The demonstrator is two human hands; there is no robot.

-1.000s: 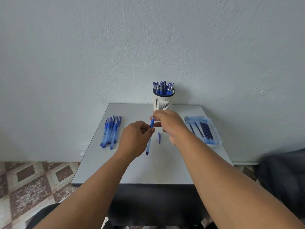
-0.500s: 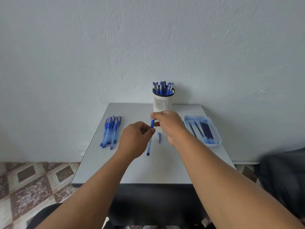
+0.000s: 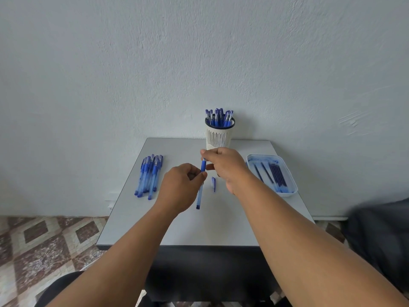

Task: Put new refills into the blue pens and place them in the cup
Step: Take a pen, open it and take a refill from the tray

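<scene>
- A blue pen (image 3: pixel 201 180) stands nearly upright at frame centre, above the surface (image 3: pixel 232 218).
- The left hand (image 3: pixel 180 188) grips its barrel; the right hand (image 3: pixel 223 167) pinches its top end.
- A loose cap (image 3: pixel 213 183) lies just right of it.
- The cup (image 3: pixel 219 136) of pens stands behind; a pile of pens (image 3: pixel 149 176) lies left; the refill tray (image 3: pixel 290 173) sits right.

A grey table (image 3: pixel 155 227) is set against a pale wall. On it are found a slotted white cup (image 3: pixel 218 136) at the back, a bundle of blue pens (image 3: pixel 149 176) at left, a refill tray (image 3: pixel 287 173) at right, and a pen cap (image 3: pixel 213 183) near the middle.
</scene>
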